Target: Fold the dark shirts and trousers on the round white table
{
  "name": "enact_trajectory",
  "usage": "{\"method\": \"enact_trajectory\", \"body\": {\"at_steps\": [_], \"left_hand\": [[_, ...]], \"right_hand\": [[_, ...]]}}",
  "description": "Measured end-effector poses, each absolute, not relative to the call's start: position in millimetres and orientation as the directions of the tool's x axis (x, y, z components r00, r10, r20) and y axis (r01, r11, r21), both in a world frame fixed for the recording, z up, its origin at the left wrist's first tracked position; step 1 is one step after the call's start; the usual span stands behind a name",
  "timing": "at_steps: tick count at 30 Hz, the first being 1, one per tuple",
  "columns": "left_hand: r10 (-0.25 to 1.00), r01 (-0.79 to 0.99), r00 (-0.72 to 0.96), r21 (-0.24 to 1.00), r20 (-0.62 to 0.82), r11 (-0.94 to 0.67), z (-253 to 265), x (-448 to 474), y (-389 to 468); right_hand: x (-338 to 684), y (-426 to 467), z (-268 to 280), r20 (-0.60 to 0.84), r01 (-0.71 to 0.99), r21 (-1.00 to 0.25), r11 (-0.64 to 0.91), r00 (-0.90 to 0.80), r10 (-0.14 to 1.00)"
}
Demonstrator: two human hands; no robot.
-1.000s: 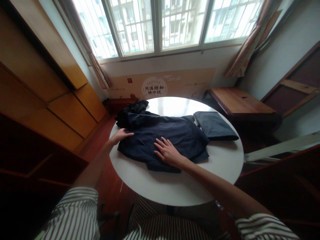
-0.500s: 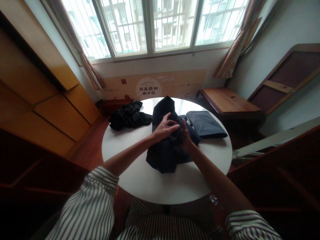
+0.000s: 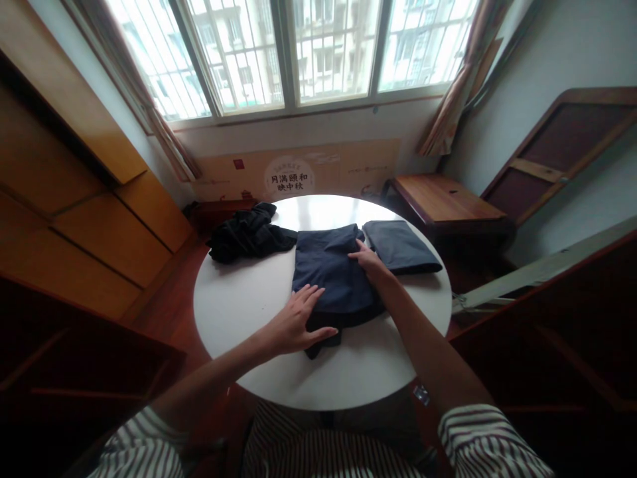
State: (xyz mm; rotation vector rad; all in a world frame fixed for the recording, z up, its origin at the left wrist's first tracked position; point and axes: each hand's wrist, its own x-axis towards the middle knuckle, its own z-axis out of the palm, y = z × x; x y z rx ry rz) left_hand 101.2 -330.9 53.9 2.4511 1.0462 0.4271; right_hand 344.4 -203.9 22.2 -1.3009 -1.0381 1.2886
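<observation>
Here the dark blue garment (image 3: 334, 275) lies folded mid-table (image 3: 239, 305). The left hand (image 3: 297, 323) presses its near edge, fingers spread flat, gripping nothing; the right hand (image 3: 369, 259) flattens the far right corner, likely smoothing the fold, beside a folded piece (image 3: 402, 247) and a crumpled garment (image 3: 246, 234).

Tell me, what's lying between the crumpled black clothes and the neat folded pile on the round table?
The dark blue garment, with both hands flat on it: left hand, right hand. The head view shows it.

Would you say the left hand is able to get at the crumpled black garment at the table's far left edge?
Probably yes: the left hand rests on the folded navy garment, and only bare table lies between it and the crumpled black garment.
</observation>
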Motion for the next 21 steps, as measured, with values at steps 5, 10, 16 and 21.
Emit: {"method": "enact_trajectory", "body": {"at_steps": [5,10,16,21], "left_hand": [[0.601,0.44,0.778,0.524,0.181,-0.729,36,125,-357],[0.514,0.297,0.811,0.56,0.279,-0.773,43,142,-363],[0.798,0.51,0.454,0.619,0.397,-0.598,39,105,-320],[0.988,0.493,0.156,0.867,-0.005,-0.073,26,93,-249]], "right_hand": [[363,-183,41,-0.058,0.265,-0.959,-0.1,0.161,0.985],[377,-201,53,0.108,0.5,-0.865,-0.046,0.275,0.955],[387,-281,40,0.204,0.865,-0.498,-0.057,0.181,0.962],[391,-312,26,0.084,0.889,-0.442,-0.12,0.175,0.981]]}}
